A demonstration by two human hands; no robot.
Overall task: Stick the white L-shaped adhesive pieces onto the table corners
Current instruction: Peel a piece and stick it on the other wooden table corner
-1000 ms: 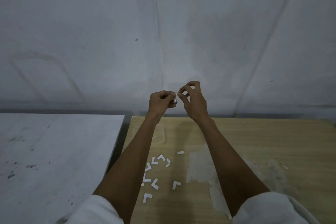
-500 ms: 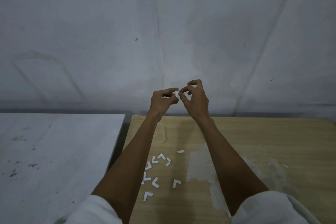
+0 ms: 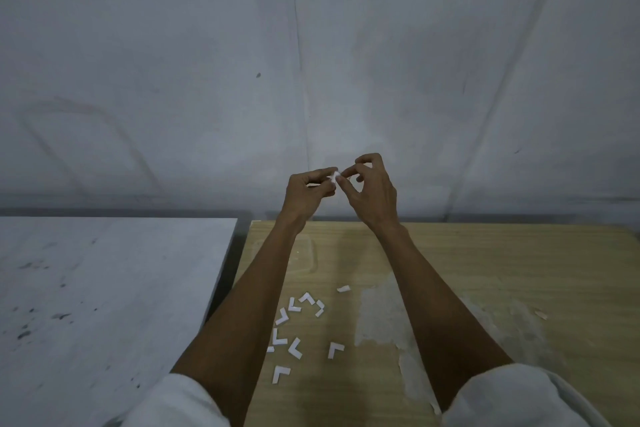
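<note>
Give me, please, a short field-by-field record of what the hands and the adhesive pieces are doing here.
left hand: pinches a small white piece, raised above the table's far edge
right hand: fingertips pinch the same piece from the other side
loose L-shaped pieces: scattered on the wooden table, between the forearms
white table: left of the wooden one, across a narrow gap

A dull grey wall (image 3: pixel 138 45) fills the view from 9 through 12 to 3 o'clock, with a faint vertical seam (image 3: pixel 298 45) near 12. At 4 o'clock lies a light wooden tabletop (image 3: pixel 519 270) with a pale worn patch (image 3: pixel 377 319). At 8 o'clock sits a white, dark-speckled slab (image 3: pixel 104 288). A narrow dark gap (image 3: pixel 239 250) separates the two. The light is dim and even.
</note>
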